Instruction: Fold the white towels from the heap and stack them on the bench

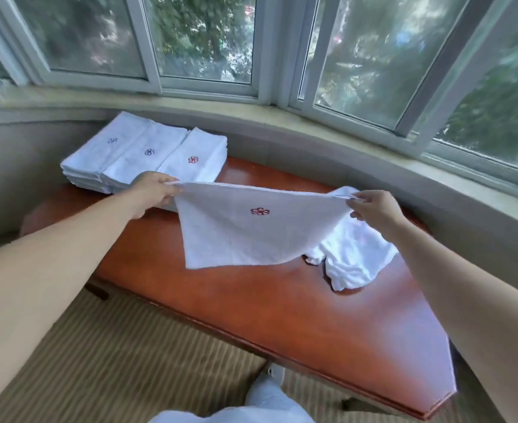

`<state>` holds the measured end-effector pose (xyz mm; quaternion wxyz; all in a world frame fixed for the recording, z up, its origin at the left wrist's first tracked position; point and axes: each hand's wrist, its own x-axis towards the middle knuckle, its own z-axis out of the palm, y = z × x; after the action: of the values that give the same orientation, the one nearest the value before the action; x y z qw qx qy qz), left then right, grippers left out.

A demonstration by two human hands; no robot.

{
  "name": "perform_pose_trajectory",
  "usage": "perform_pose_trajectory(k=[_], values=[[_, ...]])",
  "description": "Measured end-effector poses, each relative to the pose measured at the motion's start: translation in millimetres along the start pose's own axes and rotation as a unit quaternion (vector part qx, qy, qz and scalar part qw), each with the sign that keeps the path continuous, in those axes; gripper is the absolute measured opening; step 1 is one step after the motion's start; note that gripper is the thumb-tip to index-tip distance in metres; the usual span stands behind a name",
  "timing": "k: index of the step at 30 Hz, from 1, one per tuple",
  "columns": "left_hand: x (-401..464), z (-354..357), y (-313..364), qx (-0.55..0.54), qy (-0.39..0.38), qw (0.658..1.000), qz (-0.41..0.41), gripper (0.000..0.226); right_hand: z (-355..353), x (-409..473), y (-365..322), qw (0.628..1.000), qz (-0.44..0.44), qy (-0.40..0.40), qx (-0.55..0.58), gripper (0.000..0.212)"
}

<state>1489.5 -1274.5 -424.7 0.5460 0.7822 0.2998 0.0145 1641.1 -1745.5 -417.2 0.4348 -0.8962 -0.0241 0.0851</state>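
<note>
A white towel (239,236) with a small red flower mark hangs stretched above the brown bench (282,306). My left hand (150,193) pinches its upper left corner. My right hand (373,207) pinches the upper right corner. Behind and under the towel's right side lies a crumpled heap of white towels (352,257) on the bench. At the bench's far left end stand three stacks of folded white towels (147,154), side by side, each topped with a flower mark.
A curved window sill (251,111) and a low wall run behind the bench. Striped carpet (114,355) covers the floor in front. My white-clad leg (251,404) shows at the bottom edge.
</note>
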Motion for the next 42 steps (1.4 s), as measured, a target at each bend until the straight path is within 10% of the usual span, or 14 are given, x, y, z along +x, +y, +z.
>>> perform_pose_trajectory(k=[17, 25, 34, 42], values=[[22, -5, 1, 0.078, 0.114, 0.988, 0.070, 0.013, 50, 31, -9, 0.998, -0.012, 0.007, 0.063, 0.013], [-39, 33, -149, 0.238, -0.023, 0.971, -0.031, 0.009, 108, -40, 100, 0.978, 0.091, -0.162, -0.099, 0.012], [-47, 51, -219, 0.329, -0.208, 0.912, -0.129, 0.020, 135, -56, 149, 0.858, 0.280, -0.392, -0.176, 0.011], [10, 58, -214, 0.290, -0.134, 0.939, -0.128, 0.024, 167, 8, 147, 0.933, 0.179, -0.263, -0.166, 0.023]])
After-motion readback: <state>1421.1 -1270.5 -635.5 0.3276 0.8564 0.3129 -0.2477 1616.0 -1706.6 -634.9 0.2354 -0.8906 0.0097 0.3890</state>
